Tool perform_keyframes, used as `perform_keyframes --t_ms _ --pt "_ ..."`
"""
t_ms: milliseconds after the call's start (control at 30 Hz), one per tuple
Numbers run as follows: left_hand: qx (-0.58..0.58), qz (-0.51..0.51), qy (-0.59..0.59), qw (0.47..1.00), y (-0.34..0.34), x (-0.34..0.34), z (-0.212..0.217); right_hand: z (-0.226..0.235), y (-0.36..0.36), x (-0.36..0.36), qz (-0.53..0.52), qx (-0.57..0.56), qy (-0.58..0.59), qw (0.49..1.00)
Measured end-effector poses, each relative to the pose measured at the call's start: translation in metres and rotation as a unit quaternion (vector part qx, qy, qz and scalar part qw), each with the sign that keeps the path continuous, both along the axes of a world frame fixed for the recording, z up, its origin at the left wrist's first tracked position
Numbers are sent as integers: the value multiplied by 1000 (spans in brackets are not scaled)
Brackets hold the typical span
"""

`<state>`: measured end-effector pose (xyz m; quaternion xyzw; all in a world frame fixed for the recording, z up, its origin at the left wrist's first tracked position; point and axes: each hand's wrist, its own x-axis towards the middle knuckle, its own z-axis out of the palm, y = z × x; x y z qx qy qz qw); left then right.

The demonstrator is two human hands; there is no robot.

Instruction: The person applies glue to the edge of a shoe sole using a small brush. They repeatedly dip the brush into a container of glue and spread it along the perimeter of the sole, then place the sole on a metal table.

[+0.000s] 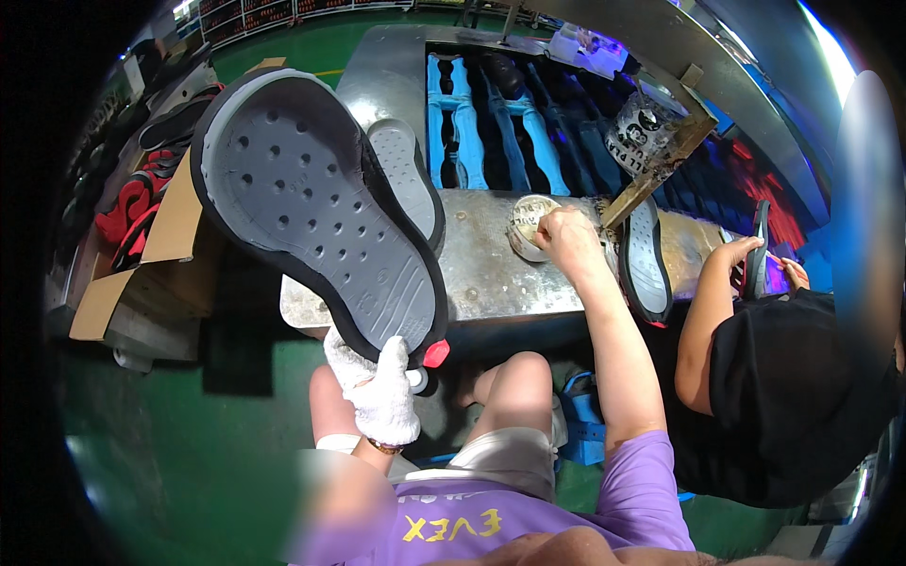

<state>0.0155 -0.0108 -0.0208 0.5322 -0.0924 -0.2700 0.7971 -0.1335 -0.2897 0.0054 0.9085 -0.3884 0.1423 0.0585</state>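
My left hand (385, 401), in a white glove, grips a large shoe sole (316, 193) by its lower end. This sole is grey and dimpled inside, with a raised black rim and a red tab close to my thumb. Over a small round tub (522, 247) on the metal bench (481, 278), my bare right hand (571, 241) has its fingers closed. Whatever they pinch is hidden from view. A second grey sole (404, 174) lies on the bench, partly behind the held one. To the right of my forearm rests another sole (645, 264) with a black edge.
Behind the bench surface runs a conveyor with blue racks (456, 123). A metal post (656, 174) stands beyond my right hand. On the left is an open cardboard box (175, 222) near red and black shoe parts (137, 203). A co-worker (774, 387) in black handles a sole at right.
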Motion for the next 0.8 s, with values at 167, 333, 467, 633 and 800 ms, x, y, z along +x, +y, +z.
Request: perform_keyframes --t_ms 167,333,467,633,800 --pt "-11 -4 37 999 -6 -3 0 -4 -3 -5 17 -33 -2 999" --pt "-27 11 6 1000 -18 3 6 22 17 -9 57 -76 -102 990" --pt "-79 24 -79 993 -30 2 0 18 27 -29 58 -116 -175 976" --pt "-80 34 -69 994 -24 -6 15 32 119 -37 74 -72 -323 941" --pt "-97 8 -37 995 -15 -17 24 23 196 -19 134 6 -368 920"
